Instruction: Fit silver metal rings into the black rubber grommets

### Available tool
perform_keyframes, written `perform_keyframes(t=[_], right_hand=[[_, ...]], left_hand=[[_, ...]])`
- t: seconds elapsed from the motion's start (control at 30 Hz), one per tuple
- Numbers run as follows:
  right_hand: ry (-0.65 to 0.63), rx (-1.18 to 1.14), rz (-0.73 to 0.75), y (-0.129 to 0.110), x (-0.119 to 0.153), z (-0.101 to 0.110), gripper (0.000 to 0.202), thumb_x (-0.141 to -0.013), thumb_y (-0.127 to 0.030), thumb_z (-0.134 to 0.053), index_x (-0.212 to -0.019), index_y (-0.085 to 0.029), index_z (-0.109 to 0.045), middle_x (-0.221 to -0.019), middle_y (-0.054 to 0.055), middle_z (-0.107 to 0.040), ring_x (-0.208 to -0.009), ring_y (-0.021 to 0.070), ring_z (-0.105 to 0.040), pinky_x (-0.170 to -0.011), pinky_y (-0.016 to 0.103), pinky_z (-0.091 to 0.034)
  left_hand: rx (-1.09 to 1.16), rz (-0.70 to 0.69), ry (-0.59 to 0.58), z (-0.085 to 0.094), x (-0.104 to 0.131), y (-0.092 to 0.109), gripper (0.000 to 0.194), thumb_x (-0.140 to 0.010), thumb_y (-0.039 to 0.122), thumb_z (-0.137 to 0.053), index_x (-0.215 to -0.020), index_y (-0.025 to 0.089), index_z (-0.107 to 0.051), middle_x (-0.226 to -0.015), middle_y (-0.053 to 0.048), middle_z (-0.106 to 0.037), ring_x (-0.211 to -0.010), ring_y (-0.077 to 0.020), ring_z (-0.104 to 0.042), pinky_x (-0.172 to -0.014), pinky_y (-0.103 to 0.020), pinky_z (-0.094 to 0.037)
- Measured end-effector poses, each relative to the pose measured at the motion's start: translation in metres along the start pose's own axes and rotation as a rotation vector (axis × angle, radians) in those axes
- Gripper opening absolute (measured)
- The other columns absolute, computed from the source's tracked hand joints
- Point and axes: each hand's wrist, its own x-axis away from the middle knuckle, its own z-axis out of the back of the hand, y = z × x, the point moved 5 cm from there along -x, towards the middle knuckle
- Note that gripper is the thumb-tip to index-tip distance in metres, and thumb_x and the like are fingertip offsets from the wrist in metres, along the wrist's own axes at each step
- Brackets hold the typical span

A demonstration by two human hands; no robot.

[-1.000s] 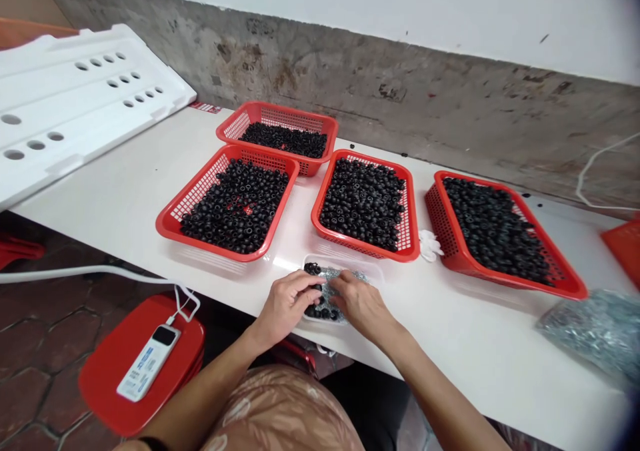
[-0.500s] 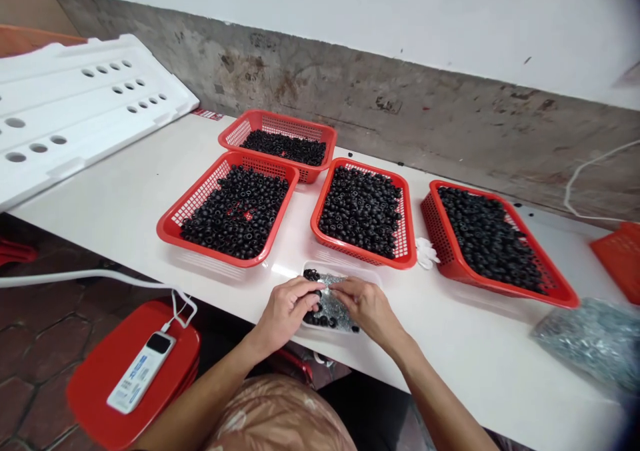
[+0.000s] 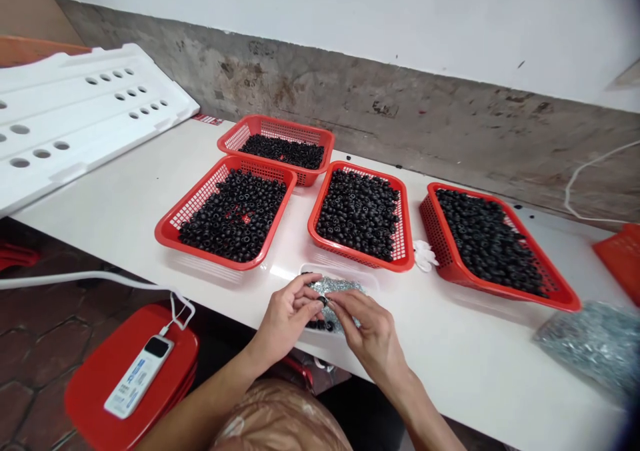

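Observation:
My left hand (image 3: 290,308) pinches a small black ring (image 3: 323,300) between thumb and fingertips, above a clear plastic tray (image 3: 367,279). My right hand (image 3: 367,321) is closed, its fingertips meeting the ring from the right; anything small between them is too tiny to make out. Inside the tray lie silvery small parts (image 3: 340,286), with several black pieces at its left and near side, partly hidden by my hands. Behind the tray stand a left red basket (image 3: 165,234) and a middle red basket (image 3: 409,221), both holding many black rings.
Another red basket (image 3: 327,146) stands at the back, and one more (image 3: 570,302) at the right. A bag of silvery parts (image 3: 585,344) lies at the right edge. White foam board (image 3: 75,114) leans at the left. A power bank (image 3: 140,376) rests on a red stool (image 3: 90,384).
The black ring now shows between my fingertips. My right hand has turned and come closer to my left over the tray. The view has shifted slightly.

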Motion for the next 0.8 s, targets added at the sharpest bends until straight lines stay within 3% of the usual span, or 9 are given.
perform_keyframes(t=[0.1,0.2,0.3,0.4,0.57,0.67,0.8], right_hand=[[-0.062,0.155,0.108,-0.005,0.005,-0.010,0.031,-0.100,-0.021,-0.041,-0.115,-0.020,-0.068,-0.106,0.011,-0.073,-0.093,0.0215,-0.069,-0.078,0.035,-0.054],[-0.125,0.258,0.182,-0.009,0.012,-0.021,0.041,-0.100,-0.015,-0.034,-0.134,-0.013,-0.056,-0.129,0.018,-0.063,-0.114,0.0261,-0.063,-0.085,0.038,-0.053],[-0.116,0.145,0.098,-0.001,0.010,-0.022,0.044,-0.101,-0.020,-0.035,-0.143,-0.015,-0.046,-0.133,0.017,-0.060,-0.119,0.0241,-0.060,-0.091,0.037,-0.053],[-0.048,0.105,-0.070,0.019,-0.004,-0.017,0.033,-0.100,-0.022,-0.040,-0.126,-0.017,-0.060,-0.111,0.012,-0.067,-0.099,0.0198,-0.066,-0.084,0.030,-0.053],[-0.434,0.528,-0.112,0.034,-0.026,-0.043,0.029,-0.098,-0.016,-0.042,-0.097,-0.019,-0.070,-0.091,0.006,-0.066,-0.078,0.0155,-0.066,-0.067,0.023,-0.044],[-0.518,0.602,-0.083,0.029,-0.032,-0.057,0.027,-0.096,-0.015,-0.045,-0.090,-0.018,-0.071,-0.088,0.007,-0.066,-0.072,0.0164,-0.065,-0.062,0.024,-0.041],[-0.593,0.663,-0.044,0.026,-0.035,-0.068,0.020,-0.093,-0.015,-0.050,-0.091,-0.015,-0.071,-0.091,0.013,-0.068,-0.078,0.0226,-0.068,-0.067,0.027,-0.044]], left_hand=[[-0.054,-0.027,0.012,0.001,0.000,0.002,0.042,-0.086,0.026,-0.065,-0.127,0.019,-0.059,-0.090,-0.003,-0.066,-0.072,-0.0129,-0.068,-0.070,-0.024,-0.055],[-0.002,-0.012,0.030,0.005,-0.002,0.003,0.042,-0.085,0.026,-0.067,-0.126,0.018,-0.060,-0.088,-0.003,-0.067,-0.072,-0.0121,-0.066,-0.069,-0.023,-0.054],[0.080,-0.006,0.065,0.009,-0.004,0.007,0.039,-0.082,0.029,-0.071,-0.119,0.017,-0.063,-0.087,-0.003,-0.068,-0.069,-0.0116,-0.065,-0.066,-0.022,-0.051],[0.121,0.023,0.074,0.012,-0.005,0.009,0.030,-0.079,0.033,-0.075,-0.102,0.014,-0.071,-0.077,-0.004,-0.069,-0.068,-0.0128,-0.064,-0.065,-0.023,-0.049],[0.296,0.132,0.055,0.013,-0.004,0.003,0.028,-0.073,0.033,-0.081,-0.092,0.014,-0.073,-0.079,-0.005,-0.071,-0.070,-0.0121,-0.065,-0.066,-0.021,-0.048],[0.364,0.159,0.017,0.011,-0.004,-0.001,0.020,-0.073,0.027,-0.078,-0.087,0.014,-0.072,-0.082,-0.005,-0.071,-0.067,-0.0101,-0.064,-0.064,-0.020,-0.047],[0.349,0.162,-0.011,0.009,-0.003,-0.001,0.010,-0.072,0.017,-0.070,-0.080,0.012,-0.073,-0.079,-0.004,-0.069,-0.065,-0.0096,-0.062,-0.063,-0.020,-0.046]])
